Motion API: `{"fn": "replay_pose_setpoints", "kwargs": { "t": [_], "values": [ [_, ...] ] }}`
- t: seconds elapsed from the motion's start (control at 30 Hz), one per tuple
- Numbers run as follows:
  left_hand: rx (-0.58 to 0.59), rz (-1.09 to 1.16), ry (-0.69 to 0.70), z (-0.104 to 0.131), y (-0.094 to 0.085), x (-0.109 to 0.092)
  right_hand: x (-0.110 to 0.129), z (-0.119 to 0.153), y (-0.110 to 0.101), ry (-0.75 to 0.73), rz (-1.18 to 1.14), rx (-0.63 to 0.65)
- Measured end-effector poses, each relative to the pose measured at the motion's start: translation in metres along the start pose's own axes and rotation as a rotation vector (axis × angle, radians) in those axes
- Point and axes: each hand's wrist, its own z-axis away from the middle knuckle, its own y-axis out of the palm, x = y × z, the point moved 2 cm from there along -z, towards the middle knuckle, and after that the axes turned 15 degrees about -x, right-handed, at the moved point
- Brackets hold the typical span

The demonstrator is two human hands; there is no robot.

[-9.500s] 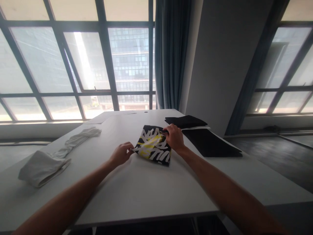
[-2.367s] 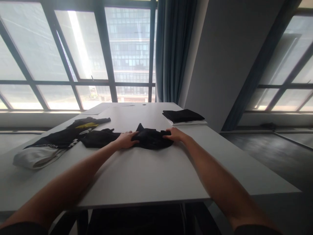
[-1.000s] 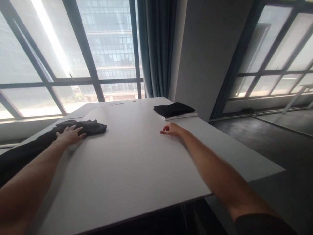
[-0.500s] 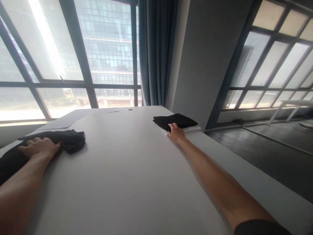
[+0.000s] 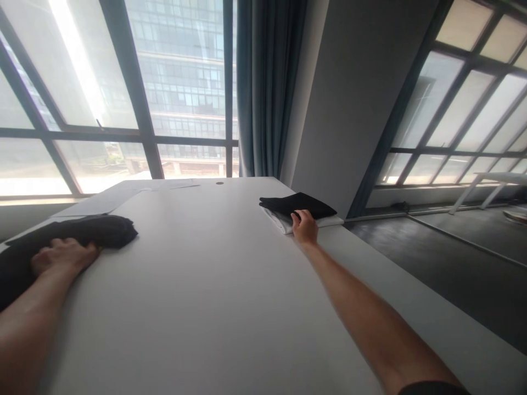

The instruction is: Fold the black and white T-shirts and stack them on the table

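Observation:
My left hand (image 5: pixel 66 255) lies at the left of the white table with its fingers curled into a heap of dark cloth (image 5: pixel 109 230). The heap bulges past my thumb, and its near part runs out of view on the left. At the table's right edge, my right hand (image 5: pixel 305 225) has its fingers bent over the front edge of a folded black cloth (image 5: pixel 315 204). Underneath that is a folded white cloth (image 5: pixel 331 220), which sticks out at the front and right. My right fingertips are partly hidden against the black fabric.
White sheets (image 5: pixel 96 203) lie at the table's far left. A small round grommet (image 5: pixel 219 183) sits near the far edge of the table (image 5: pixel 206 296). Windows, a blue curtain (image 5: pixel 265 93) and a grey pillar stand behind; another white table (image 5: pixel 500 177) is at far right.
My right hand has shifted slightly right and nearer, and more of the white cloth shows. Under my left hand the dark heap has changed shape, and those fingers are more curled.

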Motion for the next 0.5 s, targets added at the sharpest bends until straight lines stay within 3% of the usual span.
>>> {"fn": "replay_pose_setpoints", "kwargs": {
  "t": [0.07, 0.2, 0.27, 0.33, 0.4, 0.43, 0.5],
  "values": [
    [-0.001, 0.004, -0.007, 0.02, -0.005, 0.001, 0.014, -0.016, -0.013, -0.03, -0.093, -0.141],
    [-0.198, 0.215, 0.291, 0.069, -0.022, -0.017, 0.076, -0.05, -0.052, -0.147, -0.321, -0.324],
    [-0.167, 0.373, 0.478, 0.103, -0.037, -0.038, 0.121, -0.06, -0.073, -0.228, -0.465, -0.341],
    [-0.079, 0.608, 0.646, 0.145, -0.06, -0.064, 0.166, -0.065, -0.089, -0.261, -0.592, -0.275],
    [0.081, 0.848, 0.772, 0.192, -0.087, -0.091, 0.205, -0.065, -0.096, -0.265, -0.728, -0.151],
    [0.163, 0.971, 0.787, 0.213, -0.1, -0.102, 0.22, -0.062, -0.096, -0.269, -0.789, -0.052],
    [0.221, 1.238, 0.641, 0.241, -0.124, -0.118, 0.244, -0.051, -0.095, -0.285, -0.866, 0.201]
  ]
}}
